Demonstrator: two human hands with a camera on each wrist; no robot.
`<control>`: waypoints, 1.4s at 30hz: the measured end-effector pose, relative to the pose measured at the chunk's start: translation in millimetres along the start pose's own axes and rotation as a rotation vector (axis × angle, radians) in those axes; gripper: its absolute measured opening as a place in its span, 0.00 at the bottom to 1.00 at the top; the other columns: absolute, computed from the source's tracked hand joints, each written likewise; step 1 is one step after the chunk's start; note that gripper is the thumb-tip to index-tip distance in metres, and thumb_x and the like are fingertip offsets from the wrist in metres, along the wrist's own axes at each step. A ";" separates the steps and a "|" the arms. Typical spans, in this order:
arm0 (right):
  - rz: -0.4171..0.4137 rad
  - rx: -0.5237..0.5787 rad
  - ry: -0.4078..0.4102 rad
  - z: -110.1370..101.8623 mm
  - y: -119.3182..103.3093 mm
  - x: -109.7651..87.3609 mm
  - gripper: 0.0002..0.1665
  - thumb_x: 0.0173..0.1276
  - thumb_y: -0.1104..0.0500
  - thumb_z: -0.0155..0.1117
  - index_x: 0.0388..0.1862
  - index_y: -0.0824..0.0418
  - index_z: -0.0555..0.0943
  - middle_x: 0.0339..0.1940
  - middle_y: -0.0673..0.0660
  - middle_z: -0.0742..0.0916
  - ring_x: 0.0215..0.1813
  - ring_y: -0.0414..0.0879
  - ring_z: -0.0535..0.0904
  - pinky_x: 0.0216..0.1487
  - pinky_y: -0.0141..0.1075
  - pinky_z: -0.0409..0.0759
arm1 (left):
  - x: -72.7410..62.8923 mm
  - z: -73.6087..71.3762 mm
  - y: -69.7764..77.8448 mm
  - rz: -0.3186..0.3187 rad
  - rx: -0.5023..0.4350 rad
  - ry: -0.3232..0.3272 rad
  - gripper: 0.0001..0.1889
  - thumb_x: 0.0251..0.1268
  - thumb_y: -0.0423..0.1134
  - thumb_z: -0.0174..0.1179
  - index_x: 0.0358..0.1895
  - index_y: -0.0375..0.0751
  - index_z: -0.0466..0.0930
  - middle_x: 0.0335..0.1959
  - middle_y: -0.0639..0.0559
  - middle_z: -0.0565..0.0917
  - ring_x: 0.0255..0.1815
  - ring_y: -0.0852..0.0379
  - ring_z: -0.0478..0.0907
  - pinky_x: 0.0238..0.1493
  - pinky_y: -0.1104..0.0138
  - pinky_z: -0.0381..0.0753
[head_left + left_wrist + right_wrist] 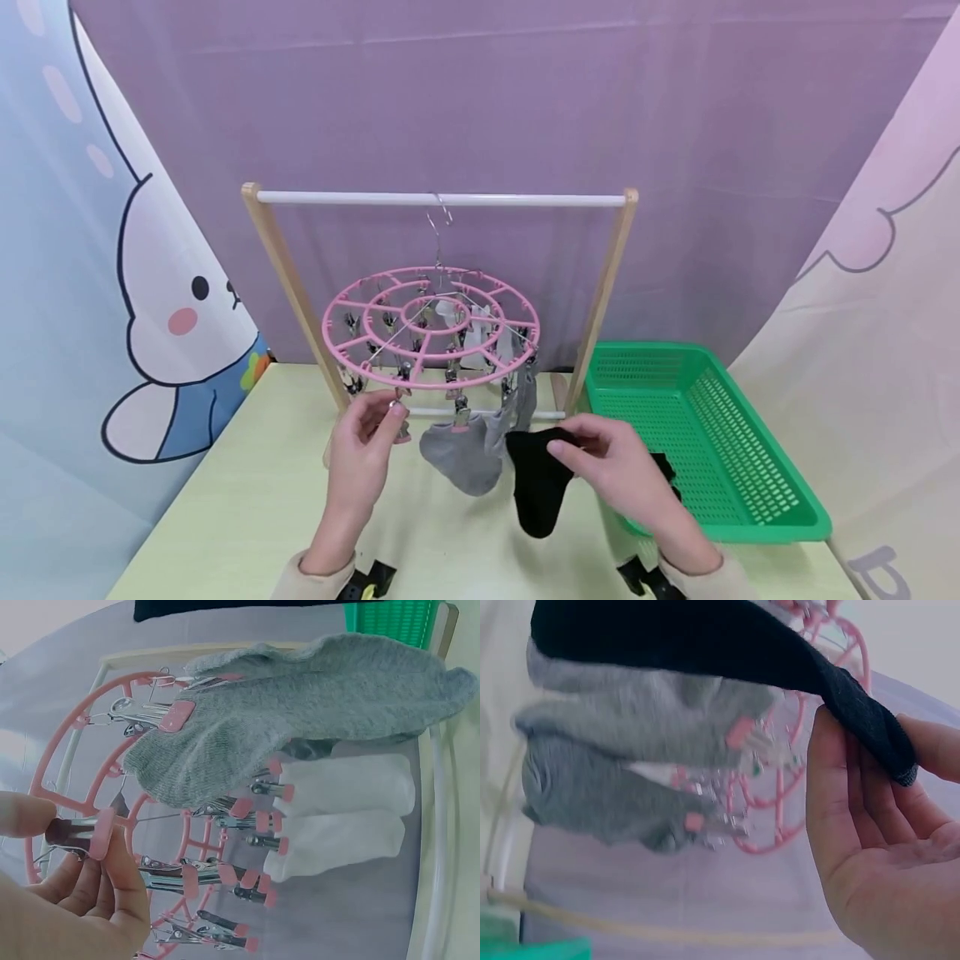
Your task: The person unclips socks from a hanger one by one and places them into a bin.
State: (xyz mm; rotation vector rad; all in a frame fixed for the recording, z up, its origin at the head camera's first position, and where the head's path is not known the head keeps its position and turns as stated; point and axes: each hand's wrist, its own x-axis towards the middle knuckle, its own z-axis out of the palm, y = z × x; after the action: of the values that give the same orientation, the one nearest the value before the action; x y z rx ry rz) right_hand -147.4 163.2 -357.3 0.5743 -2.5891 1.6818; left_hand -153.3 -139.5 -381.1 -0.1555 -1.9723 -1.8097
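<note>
A pink round clip hanger (431, 383) hangs from a rack's white bar, with metal clips dangling beneath it. At its front left, my left hand (367, 450) pinches a metal clip with pink tips (82, 834) between thumb and fingers. My right hand (618, 467) holds a black sock (540, 483) by its upper edge; the sock hangs down, to the right of the hanger's front. Between the hands a grey sock (465, 458) hangs in a clip. More grey socks (607, 787) hang at the right, and white socks (345, 787) hang farther back.
The rack has wooden side posts (603, 300) and a white top bar (525, 200). To the right stands a green plastic basket (765, 425), with black cloth at its left side, partly behind my right hand. Printed curtains surround the pale table (232, 492).
</note>
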 end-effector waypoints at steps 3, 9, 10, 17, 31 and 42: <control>0.006 -0.007 0.042 -12.4 0.9 -1.5 0.09 0.72 0.56 0.69 0.44 0.61 0.86 0.37 0.54 0.88 0.36 0.44 0.84 0.36 0.36 0.83 | 0.8 -1.3 0.1 -0.005 -0.001 0.010 0.09 0.74 0.27 0.58 0.52 0.26 0.79 0.41 0.40 0.81 0.37 0.58 0.81 0.38 0.67 0.87; 0.010 -0.054 0.142 -38.3 1.8 -3.9 0.10 0.73 0.56 0.68 0.46 0.60 0.86 0.39 0.54 0.88 0.38 0.44 0.84 0.39 0.35 0.82 | 2.0 -4.1 0.2 -0.020 0.006 0.029 0.11 0.74 0.29 0.57 0.54 0.25 0.79 0.43 0.37 0.81 0.39 0.56 0.81 0.39 0.70 0.86; 0.026 -0.061 0.155 -42.7 1.5 -4.3 0.11 0.73 0.55 0.68 0.47 0.60 0.86 0.39 0.54 0.88 0.39 0.44 0.84 0.40 0.35 0.82 | 2.0 -4.6 0.1 -0.020 0.010 0.031 0.11 0.75 0.29 0.57 0.54 0.26 0.79 0.43 0.37 0.81 0.39 0.56 0.81 0.39 0.70 0.85; 0.126 -0.074 0.219 -67.4 1.9 -9.4 0.19 0.73 0.48 0.67 0.52 0.61 0.84 0.40 0.55 0.87 0.43 0.46 0.81 0.43 0.35 0.81 | 2.5 -9.1 -0.6 -0.023 0.028 0.043 0.11 0.75 0.29 0.57 0.54 0.28 0.80 0.45 0.38 0.82 0.39 0.61 0.81 0.39 0.72 0.85; 0.180 -0.086 0.392 -109.4 32.4 -12.7 0.22 0.76 0.50 0.64 0.56 0.66 0.81 0.42 0.42 0.85 0.46 0.34 0.77 0.44 0.25 0.77 | 4.4 -13.2 0.1 -0.043 0.038 0.057 0.12 0.76 0.31 0.57 0.56 0.29 0.79 0.45 0.39 0.82 0.40 0.61 0.81 0.42 0.73 0.84; 0.276 -0.143 0.466 -129.9 62.2 -17.3 0.27 0.75 0.43 0.62 0.55 0.65 0.80 0.41 0.36 0.82 0.45 0.36 0.74 0.40 0.27 0.75 | 4.9 -13.6 -0.1 -0.052 0.038 0.064 0.12 0.76 0.31 0.56 0.56 0.28 0.78 0.46 0.39 0.82 0.41 0.62 0.81 0.43 0.73 0.83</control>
State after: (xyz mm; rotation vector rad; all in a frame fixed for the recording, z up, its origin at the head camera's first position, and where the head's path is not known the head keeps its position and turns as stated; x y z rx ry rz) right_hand -175.4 305.5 -360.3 -0.1738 -2.4839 1.4490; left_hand -154.2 -153.7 -378.7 -0.0335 -1.9818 -1.7850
